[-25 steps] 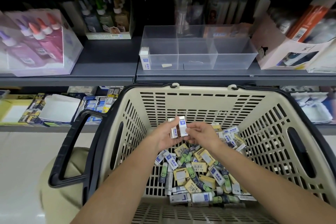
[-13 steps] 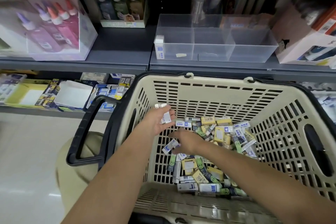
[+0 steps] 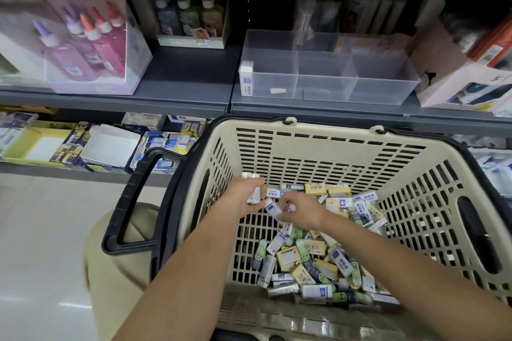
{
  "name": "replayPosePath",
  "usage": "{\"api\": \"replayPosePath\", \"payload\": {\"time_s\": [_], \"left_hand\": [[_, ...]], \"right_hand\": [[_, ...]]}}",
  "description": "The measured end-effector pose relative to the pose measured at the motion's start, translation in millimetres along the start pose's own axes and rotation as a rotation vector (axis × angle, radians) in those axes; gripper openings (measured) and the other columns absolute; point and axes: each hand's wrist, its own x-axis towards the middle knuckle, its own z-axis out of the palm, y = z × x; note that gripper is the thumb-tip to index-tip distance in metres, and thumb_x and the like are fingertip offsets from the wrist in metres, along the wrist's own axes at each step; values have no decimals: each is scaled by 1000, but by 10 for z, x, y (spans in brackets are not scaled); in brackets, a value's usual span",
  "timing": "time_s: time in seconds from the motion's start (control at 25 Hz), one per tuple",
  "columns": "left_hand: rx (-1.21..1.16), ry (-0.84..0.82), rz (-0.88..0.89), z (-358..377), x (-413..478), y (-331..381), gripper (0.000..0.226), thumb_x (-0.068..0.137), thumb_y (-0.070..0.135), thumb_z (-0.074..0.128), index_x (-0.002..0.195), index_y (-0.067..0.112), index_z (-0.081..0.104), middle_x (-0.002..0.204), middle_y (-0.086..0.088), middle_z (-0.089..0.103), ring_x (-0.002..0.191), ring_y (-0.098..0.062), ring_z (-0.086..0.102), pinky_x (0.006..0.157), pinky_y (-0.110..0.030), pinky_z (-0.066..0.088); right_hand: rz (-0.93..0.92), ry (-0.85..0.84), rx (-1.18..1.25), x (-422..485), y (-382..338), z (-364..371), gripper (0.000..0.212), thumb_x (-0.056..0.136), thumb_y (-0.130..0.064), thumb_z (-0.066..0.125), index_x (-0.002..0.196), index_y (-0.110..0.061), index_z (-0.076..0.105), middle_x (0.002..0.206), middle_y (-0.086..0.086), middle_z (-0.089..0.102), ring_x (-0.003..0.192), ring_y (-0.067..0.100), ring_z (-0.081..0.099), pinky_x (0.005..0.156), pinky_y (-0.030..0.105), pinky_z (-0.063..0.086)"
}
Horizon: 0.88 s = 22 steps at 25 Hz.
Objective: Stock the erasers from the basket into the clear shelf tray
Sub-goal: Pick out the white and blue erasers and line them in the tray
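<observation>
Closest to the camera, the basket's near end holds a jumbled pile of boxed erasers (image 3: pixel 318 257), white-and-blue ones mixed with yellow and green ones, pointing every which way. Just past that, both hands are down inside the basket. The right hand (image 3: pixel 300 209) has its fingertips pinched on one white-and-blue eraser (image 3: pixel 273 207) and holds it right next to the left hand (image 3: pixel 243 198), which is curled around a small stack of erasers (image 3: pixel 254 194). That stack stands roughly upright, long axis up and down, with the top ends poking out above the fingers. The single one looks tilted on a diagonal, but it's too blurry to say more. So I'd call this the gathering step: building a handful before carrying it up. The next move probably means tucking that eraser in parallel with the stack so nothing slips, then lifting over the basket's (image 3: pixel 332 130) far rim. Further back on the grey shelf (image 3: pixel 188 83) sits the clear shelf tray (image 3: pixel 327 83) with three compartments. One eraser (image 3: pixel 246 79) stands on end against the left wall of the leftmost one, and the handful should go in upright beside it.
</observation>
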Motion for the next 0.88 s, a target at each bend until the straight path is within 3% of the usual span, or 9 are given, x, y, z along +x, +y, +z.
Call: {"api": "replayPosePath", "payload": {"time_s": [0.08, 0.16, 0.24, 0.36, 0.48, 0.64, 0.76, 0.8, 0.88], "left_hand": [[19, -43, 8, 57, -49, 31, 7, 85, 12, 66, 86, 9, 60, 80, -7, 65, 75, -17, 61, 60, -32, 50], [54, -180, 20, 143, -133, 77, 22, 81, 22, 72, 96, 10, 62, 82, -4, 69, 79, -15, 64, 69, -31, 51], [101, -273, 51, 248, -212, 91, 32, 75, 21, 77, 101, 9, 61, 90, -3, 69, 86, -14, 64, 74, -29, 52], [74, -242, 133, 345, -315, 167, 24, 75, 13, 77, 92, 13, 60, 82, -1, 69, 78, -13, 65, 66, -27, 54], [50, -161, 177, 333, -407, 425, 31, 75, 16, 77, 95, 15, 54, 97, -4, 61, 95, -21, 60, 59, -29, 55], [55, -180, 223, 249, -576, 747, 38, 76, 12, 76, 108, 9, 56, 110, -9, 59, 104, -25, 59, 53, -33, 57], [54, -214, 274, 204, -669, 890, 35, 75, 11, 76, 105, 8, 58, 108, -11, 64, 91, -23, 65, 57, -33, 59], [41, -224, 299, 196, -684, 929, 35, 74, 11, 77, 104, 8, 59, 107, -11, 65, 90, -22, 66, 57, -33, 58], [32, -226, 371, 182, -695, 983, 34, 75, 12, 77, 104, 10, 60, 101, -8, 67, 88, -19, 66, 57, -29, 57]], "right_hand": [[29, 93, 192, -71, 1, -216, 12, 84, -21, 67, 79, -20, 56, 95, -5, 58, 85, 9, 59, 72, 23, 46], [64, 131, 380, -153, -39, -364, 9, 83, -22, 68, 84, -17, 60, 91, -6, 60, 67, -5, 55, 57, 14, 41], [59, 152, 471, -198, -100, -447, 11, 84, -22, 67, 90, -15, 61, 94, -6, 61, 60, -6, 53, 53, 11, 38], [-2, 219, 494, -250, -226, -548, 12, 84, -22, 67, 91, -20, 57, 95, -2, 64, 49, -6, 50, 44, 8, 35], [-55, 258, 535, -334, -328, -715, 12, 88, -28, 60, 89, -25, 49, 74, 1, 63, 39, 4, 35, 37, 15, 30], [-27, 177, 664, -456, -422, -983, 36, 81, -45, 51, 80, -12, 65, 62, 1, 61, 47, 8, 45, 41, 15, 35], [-95, 32, 851, -525, -451, -1133, 16, 88, -10, 54, 99, -6, 66, 79, 5, 72, 64, 6, 62, 51, 15, 45], [-117, 31, 829, -537, -468, -1169, 19, 89, 0, 52, 102, -5, 65, 81, 5, 72, 68, 6, 64, 53, 15, 47], [-151, 81, 728, -543, -521, -1229, 18, 90, 0, 51, 103, -3, 63, 81, 4, 73, 70, 6, 67, 53, 14, 48]]}}
